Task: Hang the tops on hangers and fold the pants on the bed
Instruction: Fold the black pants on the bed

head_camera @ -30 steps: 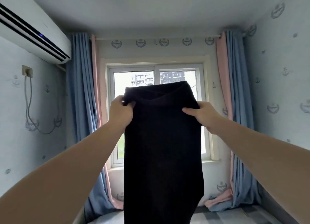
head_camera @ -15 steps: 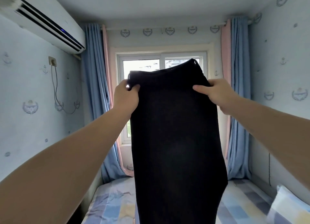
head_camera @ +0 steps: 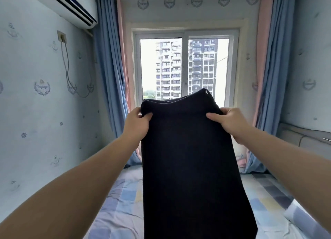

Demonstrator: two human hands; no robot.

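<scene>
1. Black pants (head_camera: 193,167): one pair, dark knit. They are held up in the air by the waistband and hang straight down in front of the person, over the middle of the bed (head_camera: 118,203). The lower end runs out of view at the bottom.
2. Left hand (head_camera: 137,126): fingers curled round the left corner of the waistband, thumb pressed on the front of the cloth.
3. Right hand (head_camera: 231,125): grasps the right corner of the waistband, thumb on the front and the other fingers behind the fabric.
4. Bed: checked sheet in blue, grey and pale yellow, wrinkled, with its far edge under the window (head_camera: 186,65).
5. Pillow (head_camera: 300,219): lies by the bed's right edge, in a matching check.
6. Curtains (head_camera: 107,77): blue and pink, drawn back at both sides of the window.
7. Air conditioner (head_camera: 62,4): mounted high on the left wall, with a socket (head_camera: 62,36) and a hanging cable below it.
</scene>
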